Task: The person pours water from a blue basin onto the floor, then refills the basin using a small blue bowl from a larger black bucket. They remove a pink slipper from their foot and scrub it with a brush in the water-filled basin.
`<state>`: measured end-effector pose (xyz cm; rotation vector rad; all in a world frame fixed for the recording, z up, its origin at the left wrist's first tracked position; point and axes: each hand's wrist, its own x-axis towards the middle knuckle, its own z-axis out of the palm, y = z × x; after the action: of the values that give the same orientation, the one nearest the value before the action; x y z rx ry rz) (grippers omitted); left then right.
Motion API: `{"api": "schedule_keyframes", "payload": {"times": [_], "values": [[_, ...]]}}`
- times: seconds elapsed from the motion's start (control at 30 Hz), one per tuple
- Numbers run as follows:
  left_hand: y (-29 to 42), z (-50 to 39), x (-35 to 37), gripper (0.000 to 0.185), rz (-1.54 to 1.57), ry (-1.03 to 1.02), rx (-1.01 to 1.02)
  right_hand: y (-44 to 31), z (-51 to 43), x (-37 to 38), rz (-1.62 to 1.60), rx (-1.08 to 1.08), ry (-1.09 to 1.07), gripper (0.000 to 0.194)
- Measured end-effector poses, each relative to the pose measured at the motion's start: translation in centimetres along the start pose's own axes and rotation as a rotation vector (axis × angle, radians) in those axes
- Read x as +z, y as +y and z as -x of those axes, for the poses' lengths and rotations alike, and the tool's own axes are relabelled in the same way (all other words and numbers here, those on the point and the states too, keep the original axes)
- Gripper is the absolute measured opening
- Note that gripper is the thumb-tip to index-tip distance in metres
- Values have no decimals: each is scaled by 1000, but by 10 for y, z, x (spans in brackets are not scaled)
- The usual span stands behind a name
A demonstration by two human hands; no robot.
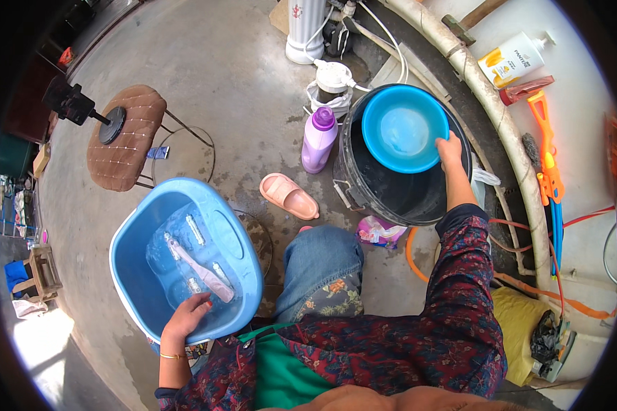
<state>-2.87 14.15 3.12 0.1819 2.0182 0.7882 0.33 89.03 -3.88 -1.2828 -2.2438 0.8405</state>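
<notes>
My right hand point(449, 150) grips the rim of a round blue plastic bowl point(437, 120) over a large black bucket point(416, 198). The bowl's bottom looks pale and wet. My left hand point(186, 314) reaches over the near rim of a blue plastic foot-bath basin point(139, 287), with nothing seen in its fingers. In the basin's shallow water lies a pale pink long-handled implement point(200, 272), its kind unclear. Several ridged massage rollers point(195, 229) sit around it on the basin floor. The bucket's inside is dark, so its contents are hard to tell.
A lilac bottle with a purple cap point(320, 139) stands left of the bucket. A pink slipper point(289, 195) lies on the concrete floor. A cushioned stool point(128, 159) bears a black stand point(113, 125). Along the right wall runs a pipe point(509, 128) beside a Pantene pump bottle point(511, 60).
</notes>
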Motion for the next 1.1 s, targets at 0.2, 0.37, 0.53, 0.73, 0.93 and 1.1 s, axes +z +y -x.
{"api": "schedule_keyframes", "payload": {"times": [0.2, 0.37, 0.53, 0.73, 0.93, 1.1], "values": [[-1, -5, 2, 48, 3, -13, -80, 6, -1, 29, 670, -132, -103, 28], [3, -4, 1, 48, 64, -20, -137, 3, -3, 64, 786, -173, -173, 28], [5, -3, 2, 49, 72, -5, -183, 21, 17, 119, 741, -137, -202, 25], [4, -3, 2, 52, 96, -11, -212, 30, 19, 159, 636, -155, -368, 29], [-1, -3, 3, 56, 69, -20, -166, 34, 32, 164, 484, 9, -482, 31], [-7, -4, 5, 57, -28, -16, -115, 22, 25, 123, 361, 33, -545, 28]]}}
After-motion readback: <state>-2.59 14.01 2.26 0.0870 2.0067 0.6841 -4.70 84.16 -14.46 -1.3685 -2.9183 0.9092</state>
